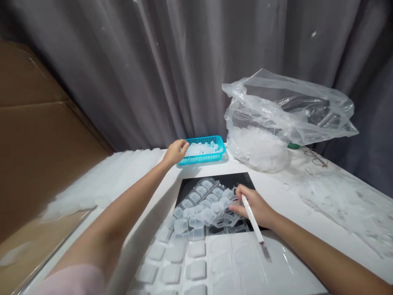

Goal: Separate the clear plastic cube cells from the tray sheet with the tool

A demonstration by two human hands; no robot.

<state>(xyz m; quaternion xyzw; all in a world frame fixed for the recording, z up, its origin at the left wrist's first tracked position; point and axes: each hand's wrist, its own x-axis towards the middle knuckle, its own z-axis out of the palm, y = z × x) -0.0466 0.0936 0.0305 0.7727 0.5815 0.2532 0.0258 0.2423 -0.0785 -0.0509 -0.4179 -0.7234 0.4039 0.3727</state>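
Note:
My left hand (175,150) reaches far forward to the left end of a small blue basket (215,156) that holds several clear plastic pieces; its fingers curl at the rim and into the pile, and whether they grip a piece is hidden. My right hand (253,205) rests on a clear plastic blister sheet (196,229) of square cells lying over a black mat (233,180). A thin white pen-like tool (252,219) is held in that hand, its tip pointing toward me.
A large clear plastic bag (276,119) of clear pieces stands at the back right. Flat plastic sheets (337,196) lie at the right, eyeglasses (316,159) near them. Cardboard (39,135) leans on the left. A grey curtain (172,61) hangs behind the white table (276,180).

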